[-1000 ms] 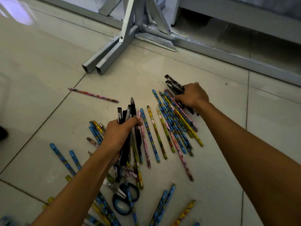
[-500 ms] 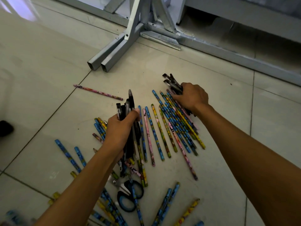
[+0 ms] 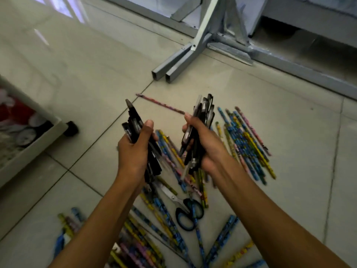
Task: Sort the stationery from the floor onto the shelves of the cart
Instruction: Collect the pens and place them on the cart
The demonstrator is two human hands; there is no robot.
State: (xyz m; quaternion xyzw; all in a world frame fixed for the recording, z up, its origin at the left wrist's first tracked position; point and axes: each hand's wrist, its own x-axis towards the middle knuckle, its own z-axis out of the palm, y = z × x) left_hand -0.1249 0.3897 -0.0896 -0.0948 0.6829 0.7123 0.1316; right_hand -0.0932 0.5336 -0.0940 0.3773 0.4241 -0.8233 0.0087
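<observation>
Left hand (image 3: 133, 153): fingers wrapped tight round a bundle of black pens (image 3: 135, 122), tips rising past the thumb. Right hand (image 3: 204, 146): fingers curled shut on a second pen bundle (image 3: 204, 111), raised just beside the first, not touching. Below both fists, patterned pencils (image 3: 245, 142) lie scattered on the tiled floor (image 3: 77, 64); scissors (image 3: 185, 209) between the forearms. Cart (image 3: 38, 140) corner well left of the left fingers.

Each hand grips a bundle of black pens, left hand (image 3: 135, 151) and right hand (image 3: 206, 146) held above patterned pencils (image 3: 249, 144) and scissors (image 3: 185, 209) scattered on the tiled floor (image 3: 96, 64), the cart (image 3: 29, 149) at left.
</observation>
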